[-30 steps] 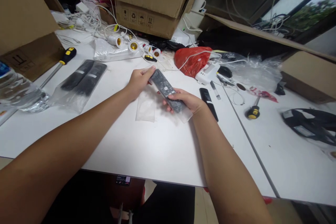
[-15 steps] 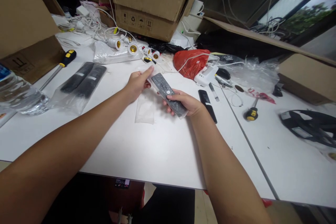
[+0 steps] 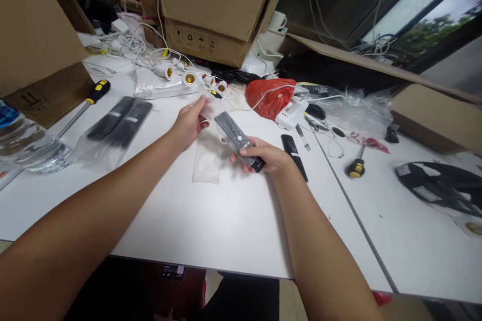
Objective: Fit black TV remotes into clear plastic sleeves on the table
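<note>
The right hand [image 3: 269, 156] grips the near end of a black remote [image 3: 238, 139], held just above the counter [image 3: 226, 220] at centre. The left hand [image 3: 188, 123], at ten o'clock from it, pinches the clear sleeve [image 3: 207, 110] by its top. Judging by this, unbagging is almost done; freeing the remote calls for parting the hands further.

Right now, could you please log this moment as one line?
right hand: grips black remote control | left hand: pinches clear plastic sleeve | white table
</note>
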Motion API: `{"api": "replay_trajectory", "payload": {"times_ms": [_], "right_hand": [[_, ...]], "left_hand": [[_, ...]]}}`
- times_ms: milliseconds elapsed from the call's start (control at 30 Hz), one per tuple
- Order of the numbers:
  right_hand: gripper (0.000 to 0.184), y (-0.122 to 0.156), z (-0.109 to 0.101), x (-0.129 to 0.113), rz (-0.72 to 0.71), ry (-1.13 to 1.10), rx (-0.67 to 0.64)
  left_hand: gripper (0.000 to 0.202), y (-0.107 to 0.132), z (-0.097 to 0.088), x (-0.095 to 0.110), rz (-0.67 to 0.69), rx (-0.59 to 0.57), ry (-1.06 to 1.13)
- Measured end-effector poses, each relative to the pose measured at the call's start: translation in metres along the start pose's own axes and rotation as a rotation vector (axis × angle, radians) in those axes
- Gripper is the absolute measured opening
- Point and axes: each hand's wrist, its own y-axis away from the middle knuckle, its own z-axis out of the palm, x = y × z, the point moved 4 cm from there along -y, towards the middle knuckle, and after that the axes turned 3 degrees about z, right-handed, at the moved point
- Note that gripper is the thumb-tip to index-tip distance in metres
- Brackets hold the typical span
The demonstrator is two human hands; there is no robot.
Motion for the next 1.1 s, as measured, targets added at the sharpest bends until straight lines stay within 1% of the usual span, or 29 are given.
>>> {"api": "replay_trajectory", "payload": {"times_ms": [100,200,267,367,467,600,733,833,900,1000,1100], "right_hand": [[0.048,0.002,-0.002,-0.001,0.021,0.015,0.01],[0.054,0.004,-0.004,-0.002,0.028,0.026,0.013],[0.057,0.006,-0.005,-0.002,0.031,0.039,0.008],[0.054,0.007,-0.007,-0.001,0.024,0.054,0.008],[0.048,0.007,-0.009,0.001,0.019,0.05,0.005],[0.047,0.006,-0.011,0.002,-0.002,0.053,-0.011],[0.051,0.005,-0.013,0.003,0.013,0.04,0.004],[0.052,0.006,-0.011,0.002,0.022,0.034,-0.012],[0.052,0.008,-0.01,0.002,0.038,0.044,-0.031],[0.051,0.013,-0.013,0.002,0.068,0.051,-0.038],[0.053,0.02,-0.021,0.0,0.038,0.019,-0.002]], "left_hand": [[0.03,-0.008,-0.008,0.004,0.03,0.078,0.067],[0.037,-0.014,-0.015,0.006,0.042,0.165,0.107],[0.04,-0.016,-0.017,0.007,0.06,0.196,0.129],[0.043,-0.016,-0.015,0.007,0.036,0.184,0.168],[0.04,-0.014,-0.013,0.008,0.002,0.185,0.177],[0.038,-0.01,-0.012,0.014,0.025,0.249,0.196],[0.043,-0.004,-0.008,0.02,0.009,0.307,0.206],[0.049,-0.001,-0.007,0.022,-0.023,0.349,0.215],[0.055,-0.002,-0.011,0.025,-0.031,0.376,0.228],[0.06,-0.009,-0.024,0.031,-0.032,0.435,0.263],[0.06,-0.017,-0.037,0.038,-0.044,0.487,0.292]]}}
